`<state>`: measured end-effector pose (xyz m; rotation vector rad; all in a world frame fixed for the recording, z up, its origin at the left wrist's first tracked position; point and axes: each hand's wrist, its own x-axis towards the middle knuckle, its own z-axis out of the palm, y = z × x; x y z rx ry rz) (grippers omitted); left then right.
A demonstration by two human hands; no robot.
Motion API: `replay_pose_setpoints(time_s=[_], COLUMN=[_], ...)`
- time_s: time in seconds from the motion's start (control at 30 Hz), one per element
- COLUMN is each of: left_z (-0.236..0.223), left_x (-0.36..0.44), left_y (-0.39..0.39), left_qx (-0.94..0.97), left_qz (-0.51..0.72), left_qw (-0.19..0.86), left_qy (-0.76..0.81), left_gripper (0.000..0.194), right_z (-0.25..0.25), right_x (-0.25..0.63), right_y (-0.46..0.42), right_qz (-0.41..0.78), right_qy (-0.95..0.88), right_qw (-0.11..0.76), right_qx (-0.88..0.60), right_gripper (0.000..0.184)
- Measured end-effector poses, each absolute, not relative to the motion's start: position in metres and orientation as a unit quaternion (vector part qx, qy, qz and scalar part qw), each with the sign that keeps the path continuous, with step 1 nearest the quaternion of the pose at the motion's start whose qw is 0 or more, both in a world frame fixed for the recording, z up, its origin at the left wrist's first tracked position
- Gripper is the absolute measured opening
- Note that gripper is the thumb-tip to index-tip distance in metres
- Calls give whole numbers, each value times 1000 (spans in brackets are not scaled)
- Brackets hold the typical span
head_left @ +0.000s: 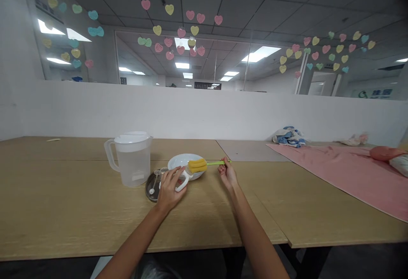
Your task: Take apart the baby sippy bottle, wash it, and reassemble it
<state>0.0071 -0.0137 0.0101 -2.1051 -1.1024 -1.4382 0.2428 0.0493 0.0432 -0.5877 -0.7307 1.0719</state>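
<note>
In my left hand (172,187) is a white cup with a handle (185,182), tipped on its side so its mouth faces right; my fingers cover most of its body. A sponge brush (197,166) with a yellow head and a thin green handle is pinched by my right hand (227,174) near the handle's end. The yellow head is at the cup's mouth, and I cannot tell how far inside it reaches. Beneath them stands a white bowl (181,158). Left of my left hand, a dark round tray (149,191) holds small clear and white pieces, partly hidden.
A lidded clear pitcher (133,162) with liquid stands left of the tray. At the back right lies a crumpled blue and white cloth (288,137). A pink cloth (347,172) covers the table's right side. The wooden table (79,219) ends close to me.
</note>
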Motion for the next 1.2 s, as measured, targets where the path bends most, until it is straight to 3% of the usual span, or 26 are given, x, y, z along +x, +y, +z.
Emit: replay_pose_setpoints(time_s=[0.6,0.93,1.03,1.2], left_z=[10,11,11,13], left_x=[-1,0,2,8], left_y=[-17,-15,-16,-19], left_qx=[-788,-778,-787,-760], left_qz=[-395,-381,-368,-373], left_qw=[312,312,327,325], left_qy=[-355,-390,-371,-421], left_gripper=[43,45,48,62], right_z=[46,43,40,39], right_x=[229,217,212,215], right_y=[35,31,31,36], right_qz=[494,521,535,532], right_qy=[-388,-447,-469,-396], right_qw=[732,675,646,698], right_qx=[-265,-271,-276,-271], right_gripper=[41,43,41,33])
